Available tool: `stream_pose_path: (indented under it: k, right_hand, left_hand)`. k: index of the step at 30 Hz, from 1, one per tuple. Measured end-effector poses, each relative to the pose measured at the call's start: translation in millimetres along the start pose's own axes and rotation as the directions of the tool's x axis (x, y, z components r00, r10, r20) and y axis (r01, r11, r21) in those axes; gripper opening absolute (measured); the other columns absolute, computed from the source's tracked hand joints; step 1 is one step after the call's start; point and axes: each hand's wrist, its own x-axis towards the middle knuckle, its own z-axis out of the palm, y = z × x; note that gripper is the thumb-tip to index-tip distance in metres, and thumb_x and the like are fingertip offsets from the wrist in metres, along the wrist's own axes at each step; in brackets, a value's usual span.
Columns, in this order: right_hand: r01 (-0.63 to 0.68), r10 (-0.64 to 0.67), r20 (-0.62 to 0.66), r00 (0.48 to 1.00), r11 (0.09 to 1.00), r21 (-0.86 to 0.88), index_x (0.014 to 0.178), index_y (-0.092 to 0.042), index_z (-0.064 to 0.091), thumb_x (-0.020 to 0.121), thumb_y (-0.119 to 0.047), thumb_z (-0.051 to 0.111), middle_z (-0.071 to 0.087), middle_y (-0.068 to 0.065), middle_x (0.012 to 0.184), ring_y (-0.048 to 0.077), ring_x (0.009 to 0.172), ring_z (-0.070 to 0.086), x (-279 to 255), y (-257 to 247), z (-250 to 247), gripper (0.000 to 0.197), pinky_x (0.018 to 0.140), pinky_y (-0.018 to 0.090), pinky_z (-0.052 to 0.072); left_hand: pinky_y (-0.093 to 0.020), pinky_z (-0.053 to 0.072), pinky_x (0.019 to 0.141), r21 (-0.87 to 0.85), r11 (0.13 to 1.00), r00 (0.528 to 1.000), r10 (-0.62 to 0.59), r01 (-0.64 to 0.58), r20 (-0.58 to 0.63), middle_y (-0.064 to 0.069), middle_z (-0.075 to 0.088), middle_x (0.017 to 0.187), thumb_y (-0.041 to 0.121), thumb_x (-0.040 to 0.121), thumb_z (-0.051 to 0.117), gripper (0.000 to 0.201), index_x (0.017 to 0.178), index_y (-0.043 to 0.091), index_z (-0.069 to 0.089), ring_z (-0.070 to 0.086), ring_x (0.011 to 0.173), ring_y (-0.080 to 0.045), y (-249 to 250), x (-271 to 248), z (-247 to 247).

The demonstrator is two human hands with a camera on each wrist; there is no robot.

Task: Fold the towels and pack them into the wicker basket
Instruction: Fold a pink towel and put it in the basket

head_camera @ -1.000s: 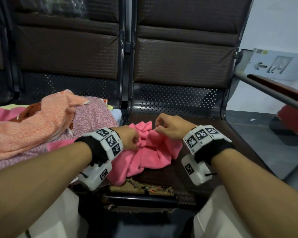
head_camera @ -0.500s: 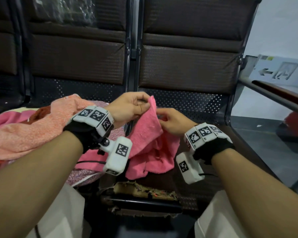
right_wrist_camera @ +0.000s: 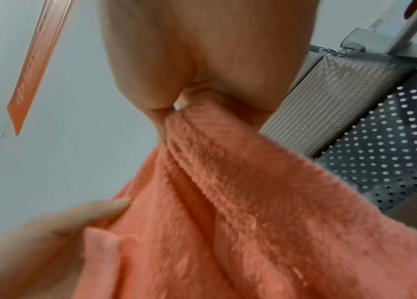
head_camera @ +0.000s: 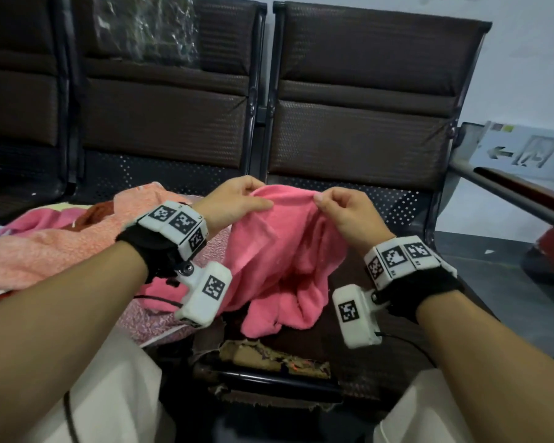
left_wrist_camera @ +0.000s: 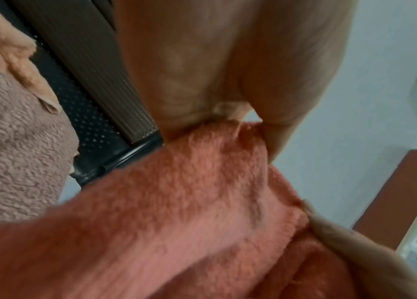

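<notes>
Head view, centre of frame: the left hand (head_camera: 234, 199) and right hand (head_camera: 346, 212) were raised side by side, each pinching the top edge of the pink towel (head_camera: 279, 260) between thumb and curled fingers. The towel hung below them onto the dark seat (head_camera: 359, 353). Other towels (head_camera: 45, 247) lay piled at left.

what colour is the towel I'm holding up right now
Pink towel, plain with no pattern; the head view shows it best.

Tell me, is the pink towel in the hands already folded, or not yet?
Not yet folded. The left hand and right hand pinch the top edge of the pink towel; the rest hangs bunched and creased onto the seat.
</notes>
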Motion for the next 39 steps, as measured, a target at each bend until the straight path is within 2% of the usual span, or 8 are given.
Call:
stream_pose_path:
  k: [6,11,14,18,22,27,32,39]
  right_hand:
    - [-0.018,0.046,-0.297,0.954,0.995,0.097,0.056,-0.022,0.049,0.094,-0.021,0.056,0.048,-0.015,0.047,-0.001,0.051,0.043,7.6,-7.4,-7.1,0.039,0.059,0.020,0.039]
    - [-0.029,0.154,-0.521,0.840,0.970,0.239,0.059,-0.021,0.051,0.095,-0.023,0.054,0.051,-0.004,0.062,0.014,0.067,0.047,15.8,-14.3,-22.6,0.037,0.071,0.032,0.043]
    - [-0.051,0.196,-0.559,0.806,0.963,0.264,0.060,-0.021,0.055,0.094,-0.023,0.056,0.053,-0.007,0.061,0.008,0.062,0.047,18.3,-9.4,-25.2,0.034,0.068,0.028,0.043]
    - [-0.239,0.271,-0.415,0.869,0.962,0.128,0.071,-0.015,0.066,0.087,-0.019,0.063,0.063,0.001,0.069,0.011,0.066,0.054,12.6,13.7,-18.3,0.017,0.072,0.033,0.049]
    - [-0.275,0.281,-0.397,0.874,0.959,0.073,0.094,-0.006,0.070,0.084,-0.013,0.068,0.066,0.006,0.085,0.015,0.081,0.059,12.7,21.9,-19.6,0.013,0.081,0.034,0.050]
    - [-0.145,0.205,-0.270,0.941,0.964,0.225,0.074,-0.019,0.072,0.081,-0.011,0.067,0.067,-0.010,0.063,-0.001,0.059,0.060,7.9,-4.0,-15.8,0.012,0.056,0.016,0.047]
    - [-0.262,0.243,0.112,0.963,0.944,0.202,0.095,-0.015,0.066,0.080,0.012,0.054,0.070,-0.010,0.072,0.003,0.067,0.064,-5.9,-9.9,-8.7,0.033,0.064,0.022,0.057]
    - [0.121,-0.009,0.191,0.982,0.804,-0.582,0.085,-0.020,0.074,0.081,-0.016,0.065,0.059,-0.008,0.076,0.010,0.075,0.056,-23.7,-17.6,-22.1,0.010,0.069,0.018,0.036]
  left_hand:
    - [-0.015,0.042,0.046,0.192,0.981,0.999,0.043,-0.044,0.006,-0.002,0.059,0.066,0.002,0.089,0.056,0.015,0.080,0.013,0.061,0.052,0.044,-0.001,1.7,-2.2,7.1]
    - [-0.029,0.043,0.070,0.320,0.943,0.986,0.132,-0.092,-0.105,-0.005,0.063,0.070,0.030,0.091,0.058,0.027,0.067,0.019,0.064,0.055,0.068,-0.013,13.6,-2.5,17.8]
    - [-0.025,0.038,0.059,0.170,0.976,0.977,0.160,-0.136,-0.140,0.002,0.055,0.060,0.026,0.091,0.059,0.031,0.062,0.016,0.061,0.049,0.059,-0.008,26.1,-3.6,20.7]
    - [-0.031,0.051,0.075,-0.462,0.887,0.992,-0.047,-0.011,-0.115,-0.016,0.066,0.088,0.016,0.091,0.059,0.025,0.103,-0.004,0.066,0.061,0.076,-0.020,23.8,-10.4,31.5]
    - [-0.021,0.053,0.060,-0.616,0.788,0.988,-0.110,0.021,-0.107,-0.006,0.066,0.075,0.017,0.090,0.060,0.021,0.103,0.001,0.065,0.063,0.062,-0.010,17.4,-10.4,29.0]
    - [-0.027,0.052,0.065,-0.664,0.748,0.943,-0.235,0.020,-0.236,-0.001,0.058,0.060,0.025,0.078,0.074,0.022,0.069,0.013,0.059,0.056,0.055,-0.012,16.1,-7.9,24.2]
    - [-0.023,0.056,0.060,-0.686,0.728,0.942,-0.221,-0.014,-0.254,-0.007,0.063,0.075,0.017,0.082,0.070,0.019,0.093,0.003,0.065,0.060,0.065,-0.014,14.4,-7.7,28.4]
    - [-0.038,0.056,0.081,-0.383,0.924,0.959,-0.114,0.006,-0.260,-0.018,0.066,0.096,0.009,0.096,0.049,0.024,0.112,-0.004,0.062,0.064,0.084,-0.025,9.1,-4.8,29.7]
